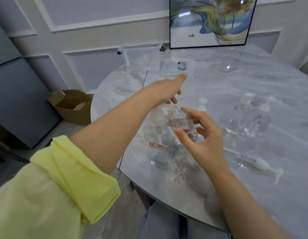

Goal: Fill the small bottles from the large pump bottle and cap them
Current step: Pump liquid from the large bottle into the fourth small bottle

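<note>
Head view: the small bottle point(182, 125), clear, square-sided and uncapped, is held tilted in the right grip point(199, 135), with the thumb on its near face and the fingers curled round its far side; its open threaded neck points up and toward the left grip. A little clear liquid appears to sit in it, though the level cannot be read with confidence. The left grip point(168, 93) is stretched out directly above that neck and above the white pump head of the large pump bottle point(160, 145), which stands on the table point(253, 187) just left of the right grip and carries a red-edged label. The left fingers are loosely extended, the index finger pointing away; whether the palm is pressing the pump cannot be told, as the contact is hidden beneath the hand. Filling of this bottle is judged to be the step in hand. To the right of the right grip, well apart from it, two capped small bottles point(249, 118) stand side by side, apparently filled, so that part of the work is judged complete. Beyond the right grip a further white pump top point(202, 104) is seen; its bottle is too faint to assess. Near the right wrist a loose pump cap point(260, 163) with its dip tube lies flat on the table, presumably for the held bottle. Remaining: filling to be completed and the cap to be fitted.
</note>
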A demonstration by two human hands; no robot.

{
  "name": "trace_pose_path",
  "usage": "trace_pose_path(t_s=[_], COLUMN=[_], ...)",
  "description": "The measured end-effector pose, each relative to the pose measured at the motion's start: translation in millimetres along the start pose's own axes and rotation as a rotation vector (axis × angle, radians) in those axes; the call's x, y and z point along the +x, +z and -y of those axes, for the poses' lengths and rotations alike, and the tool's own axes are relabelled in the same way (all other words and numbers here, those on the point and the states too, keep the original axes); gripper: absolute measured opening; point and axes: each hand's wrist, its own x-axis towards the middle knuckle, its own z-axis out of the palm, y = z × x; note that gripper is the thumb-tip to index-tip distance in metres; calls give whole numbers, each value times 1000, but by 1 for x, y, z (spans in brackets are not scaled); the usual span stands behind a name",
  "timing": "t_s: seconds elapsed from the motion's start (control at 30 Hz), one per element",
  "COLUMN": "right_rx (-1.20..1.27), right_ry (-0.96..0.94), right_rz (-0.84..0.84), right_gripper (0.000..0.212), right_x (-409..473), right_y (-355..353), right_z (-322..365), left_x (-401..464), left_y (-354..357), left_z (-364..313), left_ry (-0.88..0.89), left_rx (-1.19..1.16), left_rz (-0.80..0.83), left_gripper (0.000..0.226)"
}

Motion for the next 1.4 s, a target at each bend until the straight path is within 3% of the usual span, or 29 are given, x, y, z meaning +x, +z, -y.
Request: trace_pose_path(t_s=[0.13,0.53,0.73,1.13,1.27,1.4], right_rx=[15,-2,3,7,3,-14], right_ry=[6,1,-3,-4,-5,-3], right_rz=[1,-7,-4,-6,-7,-17], right_gripper=[45,44,44,44,43,43], right_x=[0,0,0,-1,-1,1], right_y=[0,0,1,2,2,0], right_z=[-1,1,-2,1,1,2], left_x=[-1,-2,-2,-4,-5,-7], left_y=[1,0,3,0,4,-2], left_z=[-1,0,-2,-2,0,-5], left_ry=[-41,8,-30,2,-33,1], left_rx=[58,-33,59,50,85,42], left_rz=[72,-22,32,-34,37,-18], left_gripper=[74,77,77,73,74,73])
